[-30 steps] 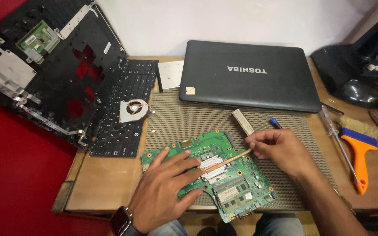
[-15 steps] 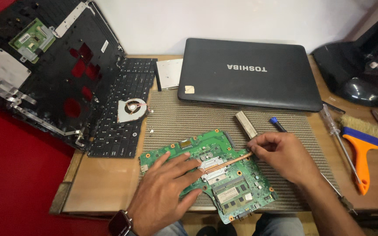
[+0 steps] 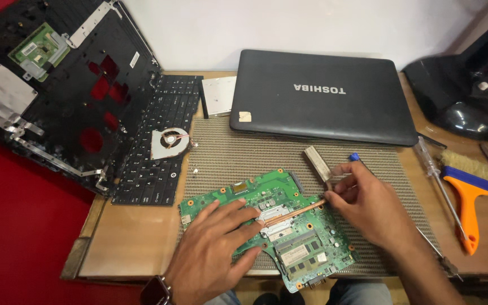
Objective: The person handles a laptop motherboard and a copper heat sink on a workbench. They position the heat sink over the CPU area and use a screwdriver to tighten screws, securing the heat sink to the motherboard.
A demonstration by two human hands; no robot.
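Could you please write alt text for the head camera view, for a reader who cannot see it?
A person's left hand presses flat on a green laptop motherboard lying on a ribbed mat, while the right hand pinches the end of its copper heat pipe. Around them lie a closed black laptop, a detached keyboard with a cooling fan on it, a screwdriver and an orange-handled brush.

1 head cam, looks steeply down, close over workbench [image 3: 142,248]; no 2nd view.

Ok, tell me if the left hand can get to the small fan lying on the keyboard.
Probably yes. The left hand lies flat on the green circuit board, holding nothing, and the fan sits uncovered on the keyboard with only bare mat between.
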